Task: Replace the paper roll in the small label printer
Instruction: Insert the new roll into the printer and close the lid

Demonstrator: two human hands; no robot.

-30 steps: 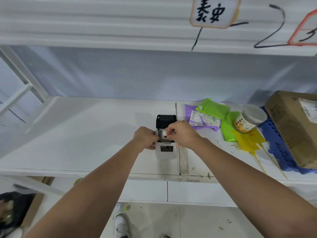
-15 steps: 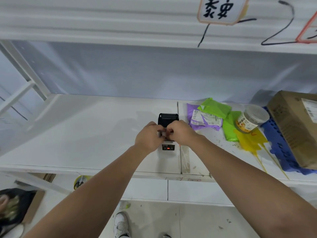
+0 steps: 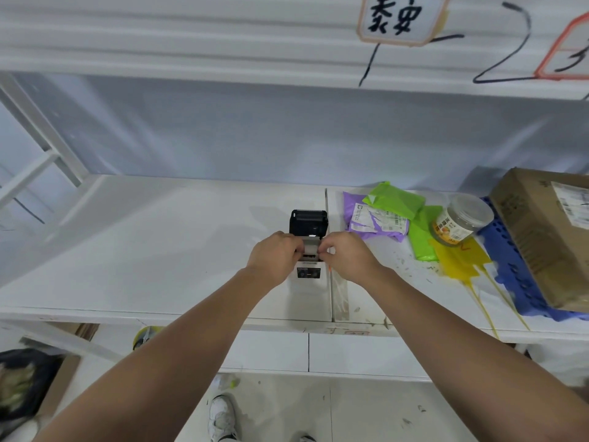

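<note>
A small white label printer (image 3: 308, 282) stands on the white shelf (image 3: 143, 250), its black lid (image 3: 308, 222) flipped open toward the back. A white paper roll (image 3: 309, 245) sits in the open compartment between my hands. My left hand (image 3: 274, 256) pinches the roll's left end and my right hand (image 3: 347, 256) pinches its right end. The fingers hide most of the roll and the compartment's sides. The printer's dark control panel shows just below the hands.
To the right lie purple (image 3: 376, 221) and green (image 3: 395, 200) mailer bags, a clear jar with an orange label (image 3: 459, 223), yellow plastic (image 3: 459, 260), a blue crate panel (image 3: 516, 275) and a cardboard box (image 3: 548, 231). An upper shelf edge (image 3: 223, 65) hangs overhead.
Both hands have spread slightly apart, so the white roll now shows between the fingertips. The printer's red indicator light seen half a second ago no longer shows.
</note>
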